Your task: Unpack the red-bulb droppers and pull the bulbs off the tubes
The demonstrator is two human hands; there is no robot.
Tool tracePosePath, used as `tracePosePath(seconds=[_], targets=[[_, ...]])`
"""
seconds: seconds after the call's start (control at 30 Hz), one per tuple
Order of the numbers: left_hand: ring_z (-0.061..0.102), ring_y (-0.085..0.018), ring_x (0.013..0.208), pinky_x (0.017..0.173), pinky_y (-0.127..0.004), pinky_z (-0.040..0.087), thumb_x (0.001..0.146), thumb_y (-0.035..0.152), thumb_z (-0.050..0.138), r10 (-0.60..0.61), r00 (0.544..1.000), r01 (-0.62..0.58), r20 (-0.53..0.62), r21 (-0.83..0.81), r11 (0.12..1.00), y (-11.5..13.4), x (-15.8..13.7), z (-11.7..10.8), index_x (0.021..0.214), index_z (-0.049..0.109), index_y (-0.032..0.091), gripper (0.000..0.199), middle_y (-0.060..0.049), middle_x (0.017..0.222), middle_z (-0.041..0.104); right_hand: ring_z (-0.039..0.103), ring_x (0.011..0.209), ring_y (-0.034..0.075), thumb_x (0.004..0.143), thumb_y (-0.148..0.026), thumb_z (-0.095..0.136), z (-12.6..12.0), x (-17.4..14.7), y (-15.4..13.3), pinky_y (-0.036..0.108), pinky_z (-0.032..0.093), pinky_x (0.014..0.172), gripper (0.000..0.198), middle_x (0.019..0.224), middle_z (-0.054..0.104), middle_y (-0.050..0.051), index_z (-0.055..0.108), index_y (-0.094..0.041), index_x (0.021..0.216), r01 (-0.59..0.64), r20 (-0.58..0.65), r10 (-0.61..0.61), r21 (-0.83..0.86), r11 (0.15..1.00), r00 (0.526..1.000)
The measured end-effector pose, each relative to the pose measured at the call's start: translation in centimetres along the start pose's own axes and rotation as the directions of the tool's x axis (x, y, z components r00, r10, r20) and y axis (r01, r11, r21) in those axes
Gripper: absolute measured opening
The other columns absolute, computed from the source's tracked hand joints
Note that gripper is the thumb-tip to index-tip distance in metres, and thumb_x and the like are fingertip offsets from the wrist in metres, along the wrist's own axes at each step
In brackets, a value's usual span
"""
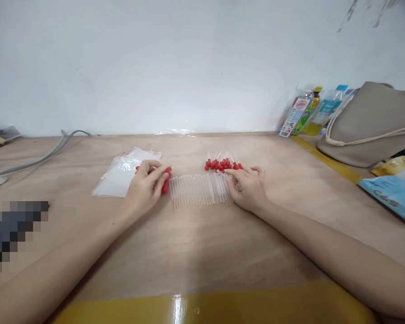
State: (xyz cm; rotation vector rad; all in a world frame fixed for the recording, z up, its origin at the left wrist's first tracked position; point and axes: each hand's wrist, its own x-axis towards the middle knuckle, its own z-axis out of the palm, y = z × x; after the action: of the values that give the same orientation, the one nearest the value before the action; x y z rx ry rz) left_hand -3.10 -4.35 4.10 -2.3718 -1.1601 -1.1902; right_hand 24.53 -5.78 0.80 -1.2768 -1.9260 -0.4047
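A row of clear glass dropper tubes (pixel 199 191) lies side by side on the wooden table, between my two hands. My left hand (pixel 146 182) is at the left end of the row, its fingers curled in a pinch over red rubber bulbs (pixel 165 186); it partly hides them. At the right end, my right hand (pixel 249 186) pinches a single glass tube (pixel 225 175), which points left. Just beyond the row rests a group of droppers with red bulbs (pixel 224 163), bulb ends toward me.
Clear plastic bags (pixel 113 180) lie behind my left hand. A grey cable (pixel 47 155) runs along the left. Drink bottles (pixel 327 110), a grey bag (pixel 374 121) and a blue packet (pixel 388 195) sit at the right. Yellow tape (pixel 202 308) covers the near edge.
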Motion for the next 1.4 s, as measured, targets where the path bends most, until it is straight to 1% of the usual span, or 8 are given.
tracePosePath(seconds=[0.13, 0.27, 0.37, 0.5, 0.77, 1.1, 1.3, 1.4], targets=[[0.051, -0.018, 0.084, 0.073, -0.032, 0.047, 0.083, 0.024, 0.045, -0.255, 0.967, 0.254, 0.010, 0.057, 0.966, -2.1, 1.5, -1.5, 0.105, 0.060, 0.020, 0.027, -0.005, 0.083, 0.051, 0.053, 0.069, 0.014, 0.076, -0.019, 0.049, 0.1, -0.1, 0.0, 0.037, 0.022, 0.084, 0.015, 0.069, 0.064, 0.000, 0.063, -0.018, 0.081, -0.052, 0.006, 0.053, -0.031, 0.998, 0.999], [0.053, -0.012, 0.071, 0.068, -0.027, 0.047, 0.078, 0.027, 0.051, -0.485, 0.865, 0.495, 0.128, -0.058, 0.867, -4.6, 2.1, -2.6, 0.112, 0.052, 0.017, 0.035, -0.002, 0.082, 0.055, 0.053, 0.069, 0.014, 0.076, -0.019, 0.049, 0.1, -0.2, 0.1, 0.037, 0.022, 0.084, 0.016, 0.068, 0.063, 0.000, 0.064, -0.019, 0.077, -0.040, 0.016, 0.041, -0.056, 0.998, 0.999], [0.053, -0.010, 0.069, 0.067, -0.024, 0.046, 0.074, 0.029, 0.058, -0.552, 0.819, 0.569, 0.155, -0.095, 0.817, -6.1, 2.2, -2.9, 0.108, 0.048, 0.015, 0.038, -0.002, 0.086, 0.057, 0.052, 0.069, 0.014, 0.078, -0.024, 0.050, -0.1, -0.1, -0.2, 0.037, 0.021, 0.086, 0.016, 0.066, 0.063, 0.000, 0.065, -0.020, 0.076, -0.010, 0.043, 0.012, -0.038, 0.999, 0.999], [0.051, -0.010, 0.067, 0.064, -0.023, 0.044, 0.071, 0.033, 0.061, -0.578, 0.787, 0.605, 0.216, -0.086, 0.791, -6.7, 2.0, -2.7, 0.092, 0.052, 0.016, 0.029, -0.001, 0.082, 0.058, 0.051, 0.072, 0.015, 0.079, -0.038, 0.052, -0.3, -0.1, -0.4, 0.038, 0.020, 0.087, 0.023, 0.069, 0.063, 0.001, 0.066, -0.020, 0.078, 0.023, 0.099, -0.022, -0.008, 1.000, 0.995], [0.049, -0.010, 0.065, 0.060, -0.022, 0.039, 0.069, 0.041, 0.064, -0.523, 0.787, 0.547, 0.328, 0.022, 0.837, -5.1, 1.8, -2.5, 0.077, 0.056, 0.020, 0.024, 0.003, 0.074, 0.057, 0.051, 0.077, 0.017, 0.076, -0.053, 0.052, -0.3, -0.1, -0.5, 0.040, 0.021, 0.087, 0.039, 0.076, 0.062, 0.004, 0.067, -0.019, 0.085, 0.055, 0.170, -0.055, 0.006, 0.998, 0.984], [0.048, -0.010, 0.062, 0.058, -0.022, 0.038, 0.073, 0.043, 0.058, -0.462, 0.851, 0.467, 0.251, 0.041, 0.883, -5.0, 1.6, -2.2, 0.077, 0.060, 0.019, 0.024, 0.002, 0.070, 0.058, 0.050, 0.077, 0.017, 0.076, -0.054, 0.052, -0.3, -0.2, -0.5, 0.039, 0.021, 0.087, 0.040, 0.077, 0.061, 0.003, 0.066, -0.019, 0.087, 0.057, 0.160, -0.060, 0.022, 0.998, 0.985], [0.054, -0.014, 0.065, 0.062, -0.026, 0.040, 0.076, 0.042, 0.052, -0.252, 0.934, 0.227, 0.253, 0.124, 0.966, -4.4, 1.9, -1.1, 0.077, 0.059, 0.020, 0.023, 0.000, 0.073, 0.062, 0.051, 0.077, 0.017, 0.076, -0.054, 0.051, -0.2, -0.2, -0.4, 0.039, 0.021, 0.087, 0.040, 0.076, 0.061, 0.003, 0.066, -0.019, 0.086, 0.057, 0.152, -0.059, 0.018, 0.998, 0.987], [0.054, -0.016, 0.068, 0.065, -0.028, 0.041, 0.077, 0.042, 0.050, -0.152, 0.954, 0.104, 0.259, 0.189, 0.976, -4.1, 2.0, -0.7, 0.076, 0.060, 0.020, 0.024, -0.001, 0.072, 0.062, 0.051, 0.077, 0.017, 0.076, -0.054, 0.051, -0.2, -0.2, -0.4, 0.039, 0.021, 0.087, 0.040, 0.076, 0.061, 0.003, 0.066, -0.019, 0.086, 0.055, 0.150, -0.058, 0.021, 0.998, 0.987]])
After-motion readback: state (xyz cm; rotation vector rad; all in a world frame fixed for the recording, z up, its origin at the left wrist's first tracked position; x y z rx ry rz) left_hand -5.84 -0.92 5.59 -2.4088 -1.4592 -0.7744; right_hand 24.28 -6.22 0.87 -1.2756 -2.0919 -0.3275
